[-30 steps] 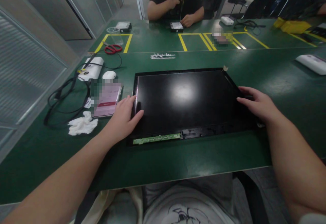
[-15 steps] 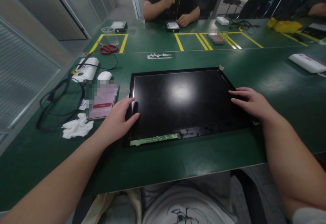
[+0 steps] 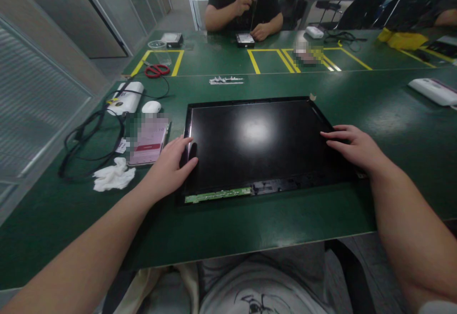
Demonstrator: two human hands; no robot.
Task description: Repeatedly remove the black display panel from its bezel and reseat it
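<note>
A black display panel (image 3: 228,147) in a dark frame lies flat on the green table, its glossy face up with a bright reflection. Along its near edge runs a narrow green circuit board (image 3: 217,194). My left hand (image 3: 171,166) rests over the panel's left edge, fingers stretched and thumb spread apart on the surface. At the right edge, my right hand (image 3: 355,147) lies with its fingertips and thumb apart on the frame and screen. Neither hand is closed round the panel. A small light tab (image 3: 312,97) sticks out at the far right corner.
To the left are a phone (image 3: 150,140), crumpled tissue (image 3: 114,175), a white mouse (image 3: 151,107), black cables (image 3: 76,135) and red-handled scissors (image 3: 157,70). Small light pieces (image 3: 226,80) lie beyond the panel. Across the table a person (image 3: 243,9) handles a hard drive (image 3: 245,40).
The view has shifted slightly, so everything appears a little to the right. My hands stay on the panel's two sides, and the panel has not visibly moved on the table.
</note>
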